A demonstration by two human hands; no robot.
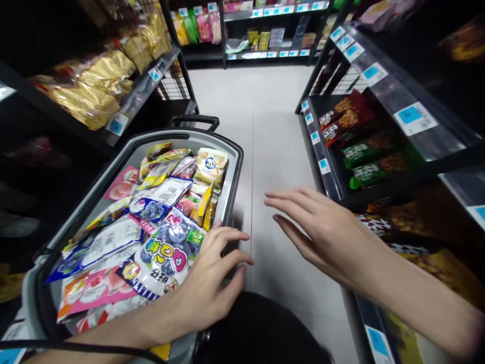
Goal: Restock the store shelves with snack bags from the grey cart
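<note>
A grey shopping basket with a black rim stands on the floor at the left, filled with several snack packets, among them a blue-and-white grape packet and a pink peach packet. My left hand lies over the basket's near right rim, fingers spread and flat, touching the rim and the grape packet. My right hand hovers over the aisle floor to the right of the basket, fingers stretched out, holding nothing.
Shelves line both sides of the aisle: gold snack bags on the left, red and green packets on the right with blue price tags. More shelving closes the far end. Pale floor tiles run between.
</note>
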